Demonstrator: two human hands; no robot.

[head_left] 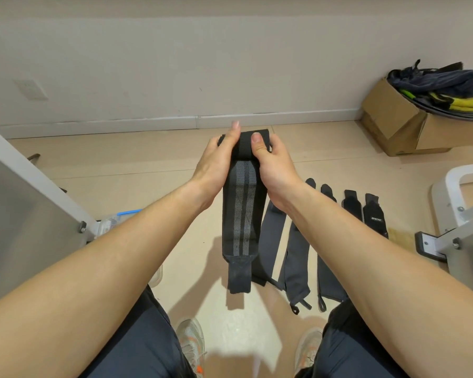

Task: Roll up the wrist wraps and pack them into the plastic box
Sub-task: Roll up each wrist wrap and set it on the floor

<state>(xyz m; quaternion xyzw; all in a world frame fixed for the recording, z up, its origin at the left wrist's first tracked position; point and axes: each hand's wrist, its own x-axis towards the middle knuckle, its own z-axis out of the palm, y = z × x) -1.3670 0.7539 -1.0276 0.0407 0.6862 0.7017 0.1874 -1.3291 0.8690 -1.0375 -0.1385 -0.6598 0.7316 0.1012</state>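
Forearms point(115, 257) out, left hand point(216, 163) and right hand point(272, 166) pinch the wrist wrap point(242, 214). Below the fingers point(257, 140) it dangles; uneven thumbs could roll it crooked.

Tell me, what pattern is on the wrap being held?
The wrap is black with grey lengthwise stripes; head view shows it.

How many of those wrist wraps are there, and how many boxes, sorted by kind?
Held wrap: 1
Floor wraps, partly hidden by the arm: 5
Plastic box, mostly hidden: 1
Cardboard box: 1
Total: 8
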